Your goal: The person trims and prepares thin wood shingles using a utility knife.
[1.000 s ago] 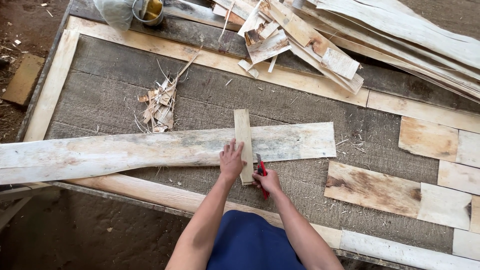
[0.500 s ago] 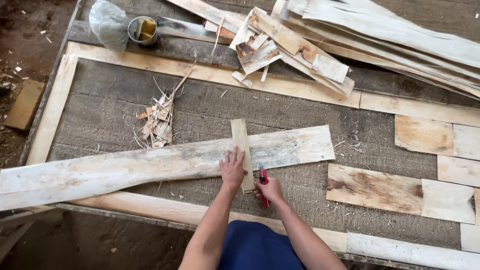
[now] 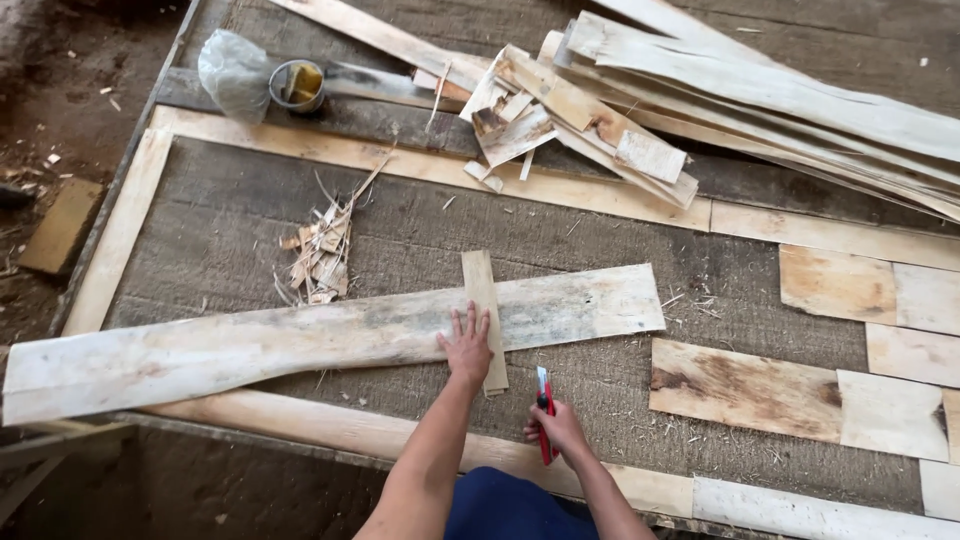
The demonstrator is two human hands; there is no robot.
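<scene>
My left hand [image 3: 467,345] lies flat, fingers spread, on a narrow wooden strip [image 3: 481,290] that crosses a long pale veneer board [image 3: 300,340] at a right angle. The board stretches from the left edge to the middle of the grey fibrous panel [image 3: 420,235]. My right hand [image 3: 556,430] is closed on a red utility knife [image 3: 543,400], blade end pointing away from me, just right of the strip's near end and apart from it.
Veneer pieces [image 3: 745,385] lie on the panel at right. A heap of long strips [image 3: 760,90] and offcuts [image 3: 560,120] sits at the back. Splinters [image 3: 320,255] lie left of centre. A tin [image 3: 297,85] and a plastic bag [image 3: 232,70] stand at back left.
My right hand with the knife has drawn back toward me, away from the strip. My left hand stays pressed on the strip. The view has shifted slightly.
</scene>
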